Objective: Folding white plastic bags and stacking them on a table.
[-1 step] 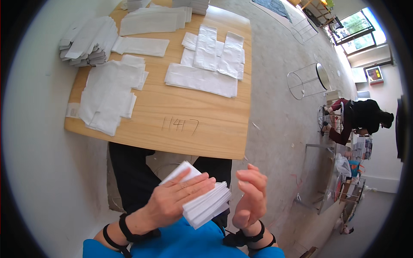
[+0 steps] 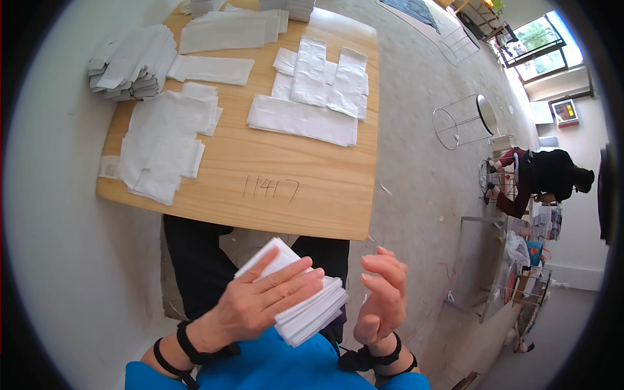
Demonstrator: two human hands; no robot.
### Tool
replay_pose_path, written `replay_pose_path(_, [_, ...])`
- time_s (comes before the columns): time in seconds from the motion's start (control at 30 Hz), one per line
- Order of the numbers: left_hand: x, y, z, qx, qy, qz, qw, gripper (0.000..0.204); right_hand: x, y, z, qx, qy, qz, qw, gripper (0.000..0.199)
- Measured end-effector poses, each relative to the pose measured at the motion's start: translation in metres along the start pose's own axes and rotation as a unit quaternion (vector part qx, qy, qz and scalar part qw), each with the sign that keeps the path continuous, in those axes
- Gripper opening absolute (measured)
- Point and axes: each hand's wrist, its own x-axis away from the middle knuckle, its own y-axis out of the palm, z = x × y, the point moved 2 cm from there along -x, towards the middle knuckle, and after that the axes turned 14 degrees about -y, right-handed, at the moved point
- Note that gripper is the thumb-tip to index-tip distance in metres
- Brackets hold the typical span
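Observation:
Below the table's near edge, a thick stack of flat white paper pieces (image 2: 312, 312) is in my left hand (image 2: 263, 296). The fingers of that hand stretch across the top of the stack; its thumb is not clearly seen. The layered edges of the stack face my right side. A little to the right of the stack, my right hand (image 2: 383, 296) is raised and empty. Its fingers are loosely curled and apart, touching nothing.
Ahead stands a wooden table (image 2: 286, 214). It bears a spread white pile (image 2: 162, 143) at left, a bundled pile (image 2: 133, 62) behind it, and crossed stacks (image 2: 305, 117) at right. A round-topped stool (image 2: 484, 114) and a seated person (image 2: 552, 175) are off to the right.
The stack and my left hand have tilted and shifted very slightly. My right hand has moved a little to the right, away from the stack.

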Motion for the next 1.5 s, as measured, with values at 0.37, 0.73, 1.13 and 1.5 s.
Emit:
replay_pose_path(0.37, [0.012,-0.02,-0.01,-0.361,0.177,0.115,0.908,0.025,0.014,0.018,-0.011,-0.494,0.376,-0.014,0.784,0.127])
replay_pose_path(0.73, [0.01,-0.01,-0.01,-0.411,0.215,0.168,0.87,0.019,0.054,0.044,-0.019,-0.624,0.526,0.068,0.574,0.087])
replay_pose_path(1.13, [0.009,0.004,-0.032,-0.416,0.24,0.105,0.871,0.028,0.039,0.047,-0.018,-0.493,0.619,0.067,0.608,0.028])
replay_pose_path(1.5, [0.077,0.037,-0.087,0.35,-0.267,-0.251,0.862,0.053,0.034,0.051,-0.006,-0.424,0.581,0.154,0.677,0.015])
